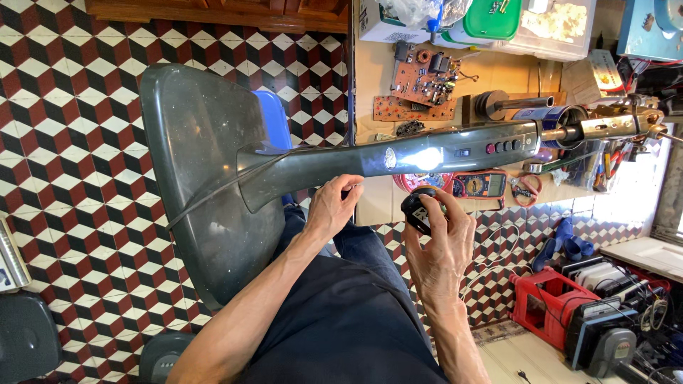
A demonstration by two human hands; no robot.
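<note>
— Which way does the fan stand [341, 160] lie for us?

— Its long axis runs nearly level across the middle of the frame. The broad dark-grey base [203, 178] fills the centre left, and the neck tapers toward the upper right, ending in a bare metal tube [605, 126] over the workbench [370, 78]. A bright glare sits on the neck beside a row of small buttons.

— And our hands?

— Our left hand [333, 208] curls under the neck, fingers bent against its underside. Our right hand [440, 245] is closed round a small black cylindrical part [418, 211], just below the neck.

— Packages or labels?

— A green-lidded clear tub [491, 20] sits at the top right of centre, with a white carton [384, 25] left of it. A small pale label shows on the black part. A red crate [546, 302] stands at the lower right.
</note>
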